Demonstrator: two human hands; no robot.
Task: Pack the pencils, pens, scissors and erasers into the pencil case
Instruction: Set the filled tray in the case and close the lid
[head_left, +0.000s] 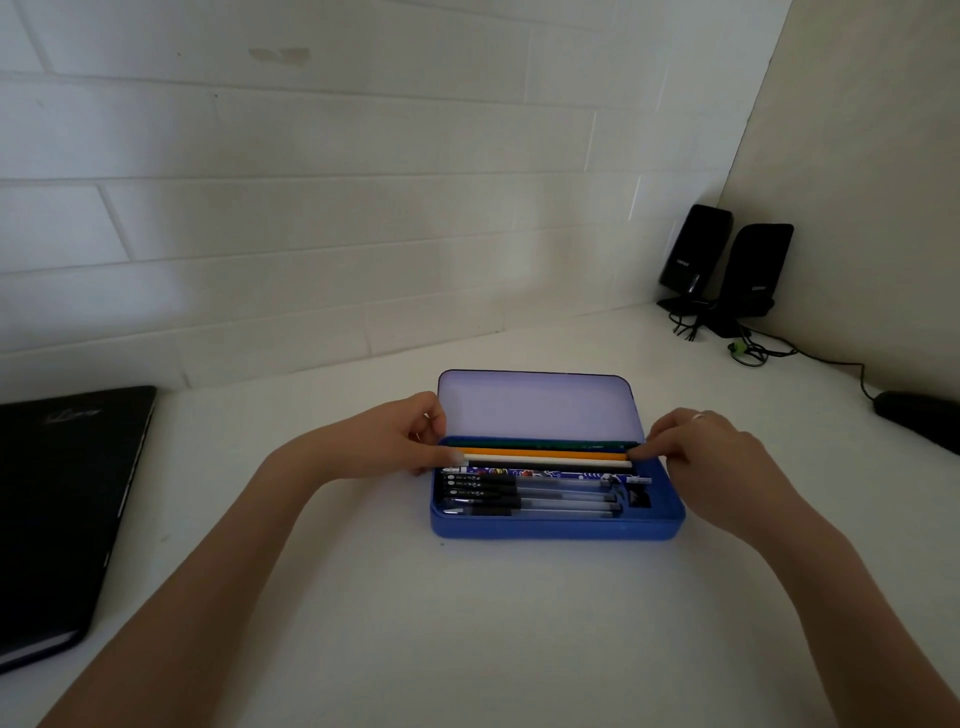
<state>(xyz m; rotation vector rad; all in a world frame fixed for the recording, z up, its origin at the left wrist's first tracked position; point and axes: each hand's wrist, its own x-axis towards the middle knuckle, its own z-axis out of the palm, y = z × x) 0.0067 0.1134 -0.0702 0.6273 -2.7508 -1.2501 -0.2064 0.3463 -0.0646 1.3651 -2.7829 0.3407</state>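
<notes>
Open blue pencil case (558, 525) mid-counter (467, 623), lid (535, 405) tilted back, pens (530, 496) lined up in the front part, green, orange and white pencils (545, 457) across the back. Left hand (410, 436) and right hand (696, 447) at either end of the pencils, each grip pinching the pencil ends with curled fingers. Closed black laptop (57, 499) at far left; two black speakers (727, 265) with cables in the back right corner.
</notes>
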